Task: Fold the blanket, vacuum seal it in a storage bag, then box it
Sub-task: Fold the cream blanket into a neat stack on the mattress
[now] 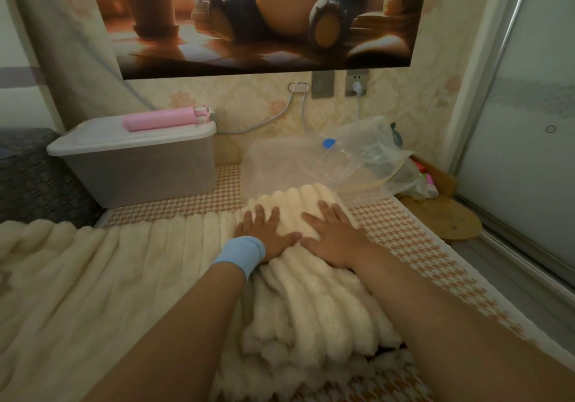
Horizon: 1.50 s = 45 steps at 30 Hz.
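Blanket, cream and ribbed, lies folded into a thick stack on the bed, directly under my fingers, with both my hands flat on its top layer. My left hand, a blue wristband at the wrist, presses down with fingers straight and spread. My right hand lies just beside it, fingers likewise straight and splayed, the two thumbs nearly meeting. Neither hand grips anything.

More cream ribbed fabric spreads flat to the left of my left fingers, over a checked sheet. Just past my fingertips lies the clear bag, slack and crumpled, its blue valve beyond my right fingertips. Well ahead and to the left of my left fingers stands the grey box, its white lid on, with a pink object lying on top. It is possibly a hand pump, though the view is too soft to be sure. Far beyond my fingertips, a picture of a cartoon figure covers the wall.
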{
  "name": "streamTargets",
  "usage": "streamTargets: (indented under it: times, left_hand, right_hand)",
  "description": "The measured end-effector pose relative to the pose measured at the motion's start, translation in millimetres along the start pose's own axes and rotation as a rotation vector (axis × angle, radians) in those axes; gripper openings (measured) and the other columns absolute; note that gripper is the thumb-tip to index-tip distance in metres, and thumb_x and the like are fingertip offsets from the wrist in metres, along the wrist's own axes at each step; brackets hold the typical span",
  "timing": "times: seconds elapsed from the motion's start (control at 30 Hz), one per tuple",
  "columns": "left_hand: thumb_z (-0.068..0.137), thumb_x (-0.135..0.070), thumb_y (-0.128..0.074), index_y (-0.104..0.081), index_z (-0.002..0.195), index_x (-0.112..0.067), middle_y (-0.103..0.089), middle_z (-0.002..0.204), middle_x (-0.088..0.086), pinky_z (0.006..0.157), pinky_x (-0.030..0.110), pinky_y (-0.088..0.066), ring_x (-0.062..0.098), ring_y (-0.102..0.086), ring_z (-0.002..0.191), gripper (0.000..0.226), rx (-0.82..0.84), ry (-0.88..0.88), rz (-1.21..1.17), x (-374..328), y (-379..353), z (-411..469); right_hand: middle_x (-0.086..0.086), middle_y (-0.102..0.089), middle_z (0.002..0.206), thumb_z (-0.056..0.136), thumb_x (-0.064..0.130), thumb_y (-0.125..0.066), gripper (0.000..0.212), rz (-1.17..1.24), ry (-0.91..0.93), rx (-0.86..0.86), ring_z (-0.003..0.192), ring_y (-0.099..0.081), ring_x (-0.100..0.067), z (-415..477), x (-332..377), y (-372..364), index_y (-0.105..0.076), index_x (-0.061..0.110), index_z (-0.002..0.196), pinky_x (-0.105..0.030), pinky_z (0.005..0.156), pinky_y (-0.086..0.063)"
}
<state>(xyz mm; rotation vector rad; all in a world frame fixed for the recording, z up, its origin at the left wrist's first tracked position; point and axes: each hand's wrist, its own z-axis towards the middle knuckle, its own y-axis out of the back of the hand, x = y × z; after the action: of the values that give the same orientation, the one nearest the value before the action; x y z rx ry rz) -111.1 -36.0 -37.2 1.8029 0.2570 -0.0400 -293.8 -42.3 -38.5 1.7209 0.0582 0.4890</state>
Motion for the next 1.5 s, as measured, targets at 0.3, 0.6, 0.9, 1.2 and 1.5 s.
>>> streamTargets:
  times: [0.3,0.6,0.9,1.2,1.5]
  left_hand:
    - [0.080,-0.083,-0.018,-0.012,0.155,-0.030,-0.001,0.163,0.005,0.120,0.047,-0.009,0.032,-0.003,0.149,0.092,0.110,-0.256,0.032,-33,5,-92]
    - [0.089,-0.070,-0.042,-0.011,0.155,-0.024,-0.011,0.162,0.001,0.121,0.040,-0.014,0.025,-0.017,0.148,0.087,0.211,-0.115,-0.021,19,15,-141]
    - [0.104,-0.028,-0.038,-0.063,0.119,-0.017,-0.057,0.134,0.006,0.093,0.023,-0.034,0.019,-0.052,0.119,0.030,-0.486,-0.153,-0.573,82,104,-190]
    - [0.107,-0.036,-0.024,-0.009,0.155,-0.022,0.001,0.163,0.004,0.118,0.034,-0.001,0.024,0.001,0.150,0.052,0.055,-0.096,-0.206,129,88,-216]
    - [0.093,-0.050,-0.035,-0.046,0.137,-0.020,-0.045,0.144,0.006,0.105,0.043,-0.039,0.031,-0.046,0.127,0.054,-0.316,0.210,-0.163,178,70,-185]
  right_hand:
    - [-0.011,-0.028,0.162,0.089,0.068,-0.043,0.090,0.210,-0.307,-0.134,0.142,-0.036,-0.035,-47,-11,19,-0.014,0.020,0.159,-0.048,0.114,-0.033]
    - [-0.004,-0.064,0.109,0.087,0.049,-0.058,0.051,0.751,-0.278,-0.220,0.095,-0.061,-0.025,-108,33,68,-0.060,0.012,0.121,-0.036,0.078,-0.047]
    - [-0.014,-0.071,0.117,0.097,0.021,-0.058,0.024,1.087,0.046,-0.084,0.115,-0.063,-0.033,-119,131,83,-0.074,0.007,0.108,-0.042,0.109,-0.044]
    - [-0.004,-0.060,0.140,0.088,0.017,-0.066,0.053,0.667,0.179,-0.181,0.125,-0.056,-0.017,-92,198,39,-0.057,0.019,0.140,-0.035,0.109,-0.044]
    - [-0.004,-0.004,0.168,0.103,0.054,-0.036,0.061,0.212,0.297,0.137,0.154,0.000,-0.028,-72,227,-8,-0.024,0.031,0.158,-0.041,0.123,-0.002]
